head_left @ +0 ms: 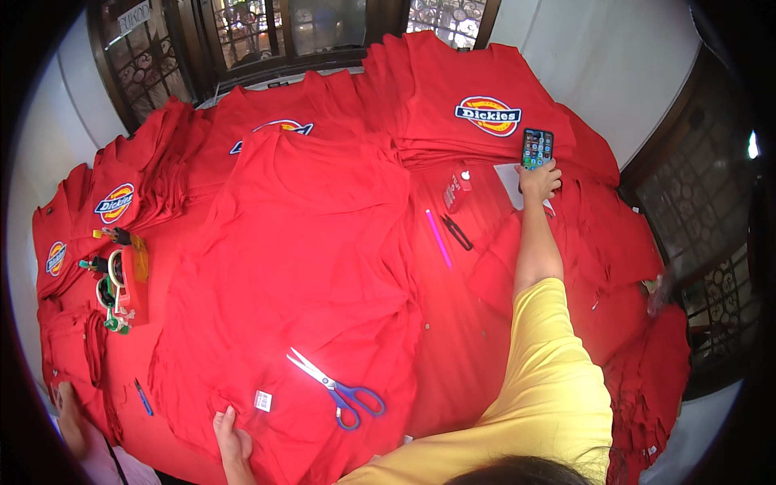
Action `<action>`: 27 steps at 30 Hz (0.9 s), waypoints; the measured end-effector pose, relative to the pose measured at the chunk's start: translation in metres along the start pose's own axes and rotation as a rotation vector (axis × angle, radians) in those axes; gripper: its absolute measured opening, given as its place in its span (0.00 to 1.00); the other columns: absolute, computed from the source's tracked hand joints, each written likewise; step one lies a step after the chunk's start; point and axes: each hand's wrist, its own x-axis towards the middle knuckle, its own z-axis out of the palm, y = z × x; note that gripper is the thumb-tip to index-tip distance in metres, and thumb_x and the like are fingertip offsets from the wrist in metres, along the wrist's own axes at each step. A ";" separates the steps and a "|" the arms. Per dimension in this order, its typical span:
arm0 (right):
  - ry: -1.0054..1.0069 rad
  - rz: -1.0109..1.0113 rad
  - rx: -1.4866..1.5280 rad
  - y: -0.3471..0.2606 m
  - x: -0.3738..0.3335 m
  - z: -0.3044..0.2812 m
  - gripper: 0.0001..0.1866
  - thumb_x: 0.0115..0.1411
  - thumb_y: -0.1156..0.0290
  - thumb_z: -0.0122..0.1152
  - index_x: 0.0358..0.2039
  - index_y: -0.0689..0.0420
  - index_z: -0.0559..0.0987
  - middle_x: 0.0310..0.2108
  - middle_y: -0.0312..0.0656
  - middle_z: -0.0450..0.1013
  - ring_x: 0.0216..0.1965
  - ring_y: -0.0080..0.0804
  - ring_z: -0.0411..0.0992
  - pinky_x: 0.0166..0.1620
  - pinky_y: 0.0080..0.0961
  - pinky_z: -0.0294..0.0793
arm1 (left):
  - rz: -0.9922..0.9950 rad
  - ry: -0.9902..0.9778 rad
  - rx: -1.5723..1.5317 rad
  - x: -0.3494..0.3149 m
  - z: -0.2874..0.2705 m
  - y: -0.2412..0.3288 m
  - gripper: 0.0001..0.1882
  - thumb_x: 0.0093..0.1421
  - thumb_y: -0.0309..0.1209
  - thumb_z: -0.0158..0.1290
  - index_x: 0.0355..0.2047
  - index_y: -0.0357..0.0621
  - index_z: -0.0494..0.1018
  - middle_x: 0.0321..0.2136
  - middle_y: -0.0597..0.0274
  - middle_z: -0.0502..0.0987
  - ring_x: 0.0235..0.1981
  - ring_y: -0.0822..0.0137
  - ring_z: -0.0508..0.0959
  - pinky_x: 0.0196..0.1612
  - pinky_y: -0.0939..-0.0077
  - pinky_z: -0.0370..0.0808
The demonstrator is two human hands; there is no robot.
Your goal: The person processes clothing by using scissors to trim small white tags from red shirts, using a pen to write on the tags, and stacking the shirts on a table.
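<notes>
Gripping a phone [537, 145] by its lower end, right hand [540, 183] far out at the right side of the table, yellow sleeve stretched behind it; thumb on one side of the phone, fingers on the other; screen lit with small icons, upper end against the front of a folded stack of red tops [461, 81]; a sheet of white paper [508, 179] half under the wrist.

Left hand [232, 439] near the lower edge, fingers at the hem of a large red top [315, 242] spread over the middle of the table — touching the cloth, though I cannot tell whether they pinch it; a white label [263, 401] lies just beside them.

Blue-handled scissors [343, 393] rest on the same top, blades parted slightly and pointing up and left; beyond its right side, a magenta stick [439, 239], black snips [457, 233] and a small red packet [457, 191].

Over on the left, a red holder [137, 288] crowded with tools; a blue pen-like tool [144, 398] lower down; at the far left edge another person's hand [70, 411] by a red pile [77, 347]; dark grilled windows [250, 32] behind everything.
</notes>
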 end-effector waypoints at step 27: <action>-0.830 -0.182 -0.145 0.058 0.086 0.077 0.28 0.34 0.72 0.71 0.40 0.70 0.78 0.41 0.53 0.76 0.42 0.44 0.75 0.48 0.43 0.73 | 0.004 -0.029 -0.050 -0.001 -0.026 -0.007 0.06 0.59 0.25 0.51 0.38 0.42 0.73 0.39 0.61 0.77 0.43 0.67 0.76 0.50 0.68 0.72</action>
